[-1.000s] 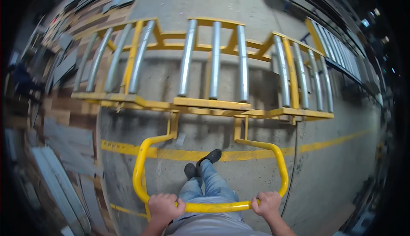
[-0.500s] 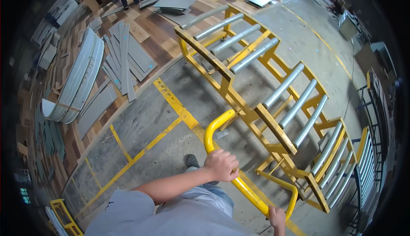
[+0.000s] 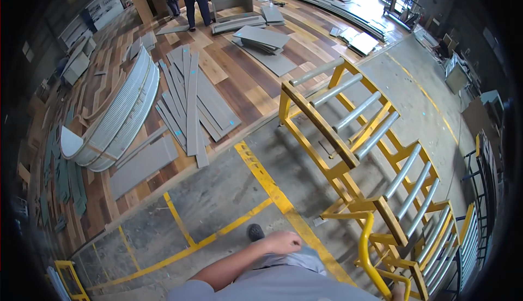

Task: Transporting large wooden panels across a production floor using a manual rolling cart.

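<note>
My left hand (image 3: 284, 242) hangs in front of my body, off the bar, with its fingers curled in and nothing seen in it. At the lower edge, my right hand (image 3: 399, 290) is on the yellow tubular push handle (image 3: 366, 246); only part of it shows, and its fingers are partly hidden. The handle belongs to a yellow-framed roller cart (image 3: 311, 137), which steps down in tiers toward me and carries grey metal rollers (image 3: 377, 134). The cart stands to the right of me on the concrete floor.
Yellow floor lines (image 3: 275, 192) cross the concrete. Grey boards (image 3: 192, 104) and a curved ribbed metal panel (image 3: 122, 118) lie on the wood-patterned floor (image 3: 250, 94) at left. Two people (image 3: 197, 4) stand at the far left. Another roller conveyor (image 3: 469, 230) sits at the right.
My left hand has let go of the yellow handle and drawn back. The cart now appears lower and farther right in view, and more of the far floor shows.
</note>
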`<control>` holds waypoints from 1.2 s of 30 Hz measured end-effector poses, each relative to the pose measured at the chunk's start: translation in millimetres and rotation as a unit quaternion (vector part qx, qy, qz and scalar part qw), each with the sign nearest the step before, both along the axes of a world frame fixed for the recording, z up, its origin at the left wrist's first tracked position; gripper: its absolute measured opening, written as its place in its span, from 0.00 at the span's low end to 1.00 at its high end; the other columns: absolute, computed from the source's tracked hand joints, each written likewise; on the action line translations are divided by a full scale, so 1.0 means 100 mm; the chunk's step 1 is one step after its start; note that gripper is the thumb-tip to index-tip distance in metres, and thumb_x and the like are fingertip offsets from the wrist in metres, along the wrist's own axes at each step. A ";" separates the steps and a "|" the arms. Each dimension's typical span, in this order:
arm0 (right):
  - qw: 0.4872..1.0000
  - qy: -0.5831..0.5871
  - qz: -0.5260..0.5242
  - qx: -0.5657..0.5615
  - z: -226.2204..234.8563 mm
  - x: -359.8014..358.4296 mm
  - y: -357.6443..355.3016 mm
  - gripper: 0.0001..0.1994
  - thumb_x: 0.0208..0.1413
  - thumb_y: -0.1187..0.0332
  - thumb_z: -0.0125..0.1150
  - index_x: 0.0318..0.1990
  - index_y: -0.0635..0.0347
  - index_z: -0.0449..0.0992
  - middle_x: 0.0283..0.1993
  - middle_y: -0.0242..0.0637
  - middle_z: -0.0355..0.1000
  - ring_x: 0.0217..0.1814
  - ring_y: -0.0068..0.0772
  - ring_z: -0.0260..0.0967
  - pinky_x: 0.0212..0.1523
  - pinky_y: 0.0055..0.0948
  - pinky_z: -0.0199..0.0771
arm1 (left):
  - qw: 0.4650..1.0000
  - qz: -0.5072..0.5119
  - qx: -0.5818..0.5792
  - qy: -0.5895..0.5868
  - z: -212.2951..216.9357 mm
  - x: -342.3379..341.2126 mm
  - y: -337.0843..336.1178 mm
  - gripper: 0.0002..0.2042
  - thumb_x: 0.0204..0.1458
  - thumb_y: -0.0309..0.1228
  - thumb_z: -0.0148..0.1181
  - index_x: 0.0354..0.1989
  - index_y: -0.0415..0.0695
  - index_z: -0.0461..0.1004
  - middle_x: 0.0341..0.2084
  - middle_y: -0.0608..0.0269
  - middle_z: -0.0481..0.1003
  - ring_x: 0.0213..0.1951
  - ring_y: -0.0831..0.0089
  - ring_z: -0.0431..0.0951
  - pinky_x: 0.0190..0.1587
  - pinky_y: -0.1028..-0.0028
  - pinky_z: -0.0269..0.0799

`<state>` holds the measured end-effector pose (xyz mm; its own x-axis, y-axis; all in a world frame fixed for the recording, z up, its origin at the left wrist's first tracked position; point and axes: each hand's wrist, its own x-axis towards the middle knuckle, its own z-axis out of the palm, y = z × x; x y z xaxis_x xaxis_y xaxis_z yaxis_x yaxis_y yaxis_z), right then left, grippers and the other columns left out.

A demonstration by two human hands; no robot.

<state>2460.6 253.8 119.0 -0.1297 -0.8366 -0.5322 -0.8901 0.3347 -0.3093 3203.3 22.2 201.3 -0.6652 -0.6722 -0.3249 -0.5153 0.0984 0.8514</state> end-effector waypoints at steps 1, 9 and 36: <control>0.999 0.002 -0.049 -0.012 -0.07 0.28 0.05 0.14 0.51 0.60 0.50 0.37 0.62 0.71 0.29 0.45 0.71 0.29 0.42 0.69 0.32 0.38 0.68 | 0.998 0.011 0.005 -0.065 -0.03 0.34 -0.27 0.14 0.47 0.40 0.55 0.35 0.45 0.77 0.35 0.56 0.76 0.39 0.62 0.76 0.40 0.66 0.71; 0.960 0.235 -0.148 0.044 0.20 3.36 -2.81 0.08 0.45 0.70 0.55 0.29 0.67 0.76 0.32 0.53 0.74 0.38 0.52 0.73 0.39 0.41 0.72 | 0.836 0.503 0.168 0.142 -1.04 2.19 -2.18 0.11 0.52 0.36 0.53 0.35 0.41 0.76 0.29 0.61 0.77 0.31 0.73 0.76 0.33 0.74 0.71; 0.919 -0.071 -0.388 0.012 -1.37 7.16 -10.43 0.16 0.47 0.58 0.56 0.37 0.58 0.79 0.38 0.45 0.75 0.43 0.40 0.73 0.46 0.34 0.71 | 0.835 0.491 0.243 -0.048 -1.42 5.78 -9.52 0.10 0.51 0.37 0.51 0.31 0.42 0.70 0.22 0.62 0.72 0.23 0.70 0.72 0.22 0.71 0.68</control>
